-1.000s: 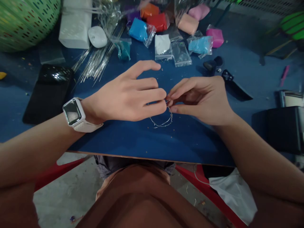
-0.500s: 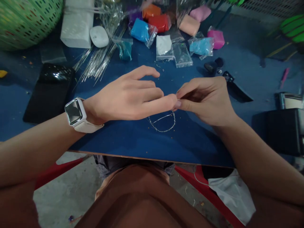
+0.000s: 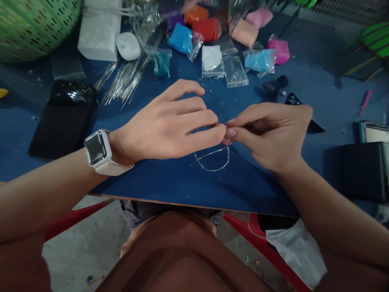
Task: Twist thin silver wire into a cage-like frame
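A thin twisted silver wire loop [image 3: 212,170] hangs below my fingertips, with a straighter wire across it. My left hand [image 3: 179,121], a watch on its wrist, pinches the loop's upper right part between index finger and thumb; the thumb is mostly hidden. From the right, my right hand [image 3: 267,134] closes thumb and index finger on the wire at the same spot, touching the left fingertips. The wire between the fingertips is barely visible.
On the blue table [image 3: 170,178], bagged coloured lumps, including a red one [image 3: 206,30], lie behind my hands. Silver wires [image 3: 124,83] and a black phone [image 3: 62,119] are at the left. Dark scissors-like pieces [image 3: 314,126] and a black box [image 3: 364,172] lie right.
My right hand has shifted slightly right and its wrist has turned, the back of the hand rising. The left fingers have curled a little more, and the wire loop has moved slightly right and down.
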Available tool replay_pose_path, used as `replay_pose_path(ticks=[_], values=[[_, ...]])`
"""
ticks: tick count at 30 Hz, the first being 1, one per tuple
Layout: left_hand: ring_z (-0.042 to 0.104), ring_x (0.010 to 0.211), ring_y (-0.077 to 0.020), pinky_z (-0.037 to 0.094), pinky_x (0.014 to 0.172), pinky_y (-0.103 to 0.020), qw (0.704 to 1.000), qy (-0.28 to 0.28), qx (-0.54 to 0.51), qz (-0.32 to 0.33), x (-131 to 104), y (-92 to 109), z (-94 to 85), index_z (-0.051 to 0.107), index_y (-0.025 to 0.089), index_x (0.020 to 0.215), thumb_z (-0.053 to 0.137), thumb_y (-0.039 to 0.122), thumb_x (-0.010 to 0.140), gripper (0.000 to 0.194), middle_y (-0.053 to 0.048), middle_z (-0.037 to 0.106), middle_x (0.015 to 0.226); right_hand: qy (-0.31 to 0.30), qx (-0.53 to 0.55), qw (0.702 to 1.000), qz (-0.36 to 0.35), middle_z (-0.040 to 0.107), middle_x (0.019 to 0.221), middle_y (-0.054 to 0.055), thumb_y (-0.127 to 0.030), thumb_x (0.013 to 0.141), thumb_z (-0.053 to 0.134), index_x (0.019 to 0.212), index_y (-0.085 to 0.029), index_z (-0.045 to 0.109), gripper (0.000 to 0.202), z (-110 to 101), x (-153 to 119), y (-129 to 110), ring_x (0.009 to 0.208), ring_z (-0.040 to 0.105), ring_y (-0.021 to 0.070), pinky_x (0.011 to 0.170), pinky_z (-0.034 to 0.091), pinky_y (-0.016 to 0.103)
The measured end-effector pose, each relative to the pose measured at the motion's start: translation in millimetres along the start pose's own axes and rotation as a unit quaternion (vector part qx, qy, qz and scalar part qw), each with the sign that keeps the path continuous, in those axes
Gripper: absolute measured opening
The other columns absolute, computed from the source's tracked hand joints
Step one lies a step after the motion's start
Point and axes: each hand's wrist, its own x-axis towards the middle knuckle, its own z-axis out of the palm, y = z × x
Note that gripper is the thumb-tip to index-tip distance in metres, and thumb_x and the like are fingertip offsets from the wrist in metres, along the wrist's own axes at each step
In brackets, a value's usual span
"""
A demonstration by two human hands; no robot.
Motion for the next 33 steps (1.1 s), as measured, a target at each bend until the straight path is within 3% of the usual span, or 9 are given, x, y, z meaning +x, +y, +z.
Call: replay_pose_path(ticks=[5,12,16,19,21,27,31,33], values=[[0.082,0.112,-0.0262,0.066,0.119,-0.059,0.999,0.016,0.005,-0.039,5,4,-0.6,0.079,0.025,0.108,0.042,0.033,0.125,0.041,-0.007,0.082,0.107,0.025,-0.028,0.999,-0.017,0.089,0.086,-0.002,-0.024,0.082,0.112,0.098,-0.041,0.098,0.028,2,-4,-3,0.072,0.083,0.0242,0.068,0.077,0.042],[0.083,0.105,-0.0235,0.07,0.105,-0.053,0.996,0.036,0.082,0.028,2,1,1.2,0.078,0.026,0.107,0.047,0.026,0.122,0.035,-0.005,0.084,0.109,-0.016,-0.032,0.998,-0.051,0.092,0.1,-0.003,-0.011,0.086,0.103,0.111,-0.043,0.098,0.041,-3,-6,2,0.087,0.087,0.0275,0.077,0.078,0.045],[0.084,0.11,-0.025,0.07,0.105,-0.053,0.994,0.063,0.076,0.036,-1,-2,3.9,0.078,0.027,0.11,0.049,0.027,0.123,0.032,-0.003,0.085,0.112,-0.012,-0.129,0.988,-0.08,0.093,0.106,-0.003,-0.014,0.088,0.104,0.117,-0.045,0.097,0.043,-7,-9,0,0.091,0.087,0.0309,0.08,0.075,0.05],[0.085,0.12,-0.0264,0.069,0.111,-0.052,0.999,0.038,0.025,0.019,-3,-5,6.8,0.078,0.028,0.114,0.047,0.027,0.124,0.033,-0.003,0.086,0.119,-0.02,-0.19,0.975,-0.115,0.094,0.104,-0.003,-0.014,0.089,0.102,0.113,-0.045,0.097,0.039,-7,-8,-2,0.09,0.088,0.0304,0.082,0.074,0.05],[0.085,0.117,-0.0249,0.069,0.107,-0.048,1.0,0.01,0.005,0.018,-4,-7,8.2,0.078,0.027,0.116,0.046,0.026,0.124,0.033,-0.004,0.086,0.121,-0.02,-0.185,0.974,-0.125,0.093,0.096,-0.004,-0.014,0.094,0.098,0.106,-0.043,0.097,0.032,-4,-7,-2,0.084,0.087,0.0274,0.076,0.073,0.046],[0.085,0.099,-0.0218,0.068,0.092,-0.038,0.999,-0.018,0.019,0.025,-8,-10,7.6,0.076,0.023,0.119,0.046,0.022,0.124,0.031,-0.006,0.087,0.112,-0.009,-0.036,0.999,-0.006,0.088,0.086,-0.002,-0.014,0.09,0.1,0.096,-0.034,0.096,0.021,1,-1,7,0.067,0.081,0.0187,0.064,0.075,0.035],[0.084,0.1,-0.0215,0.067,0.096,-0.04,0.998,-0.036,0.035,0.03,-6,-11,4.5,0.078,0.025,0.116,0.045,0.023,0.124,0.034,-0.005,0.088,0.116,-0.08,0.07,0.991,0.082,0.09,0.086,-0.002,-0.018,0.08,0.111,0.1,-0.031,0.096,0.028,-7,8,16,0.073,0.085,0.0183,0.072,0.077,0.03],[0.084,0.101,-0.0205,0.066,0.099,-0.039,0.997,-0.037,0.055,0.042,-6,-11,3.2,0.078,0.024,0.116,0.047,0.022,0.124,0.032,-0.004,0.088,0.119,-0.102,0.085,0.987,0.093,0.091,0.09,-0.001,-0.021,0.076,0.114,0.101,-0.03,0.097,0.032,-11,11,19,0.077,0.087,0.0194,0.077,0.078,0.032]])
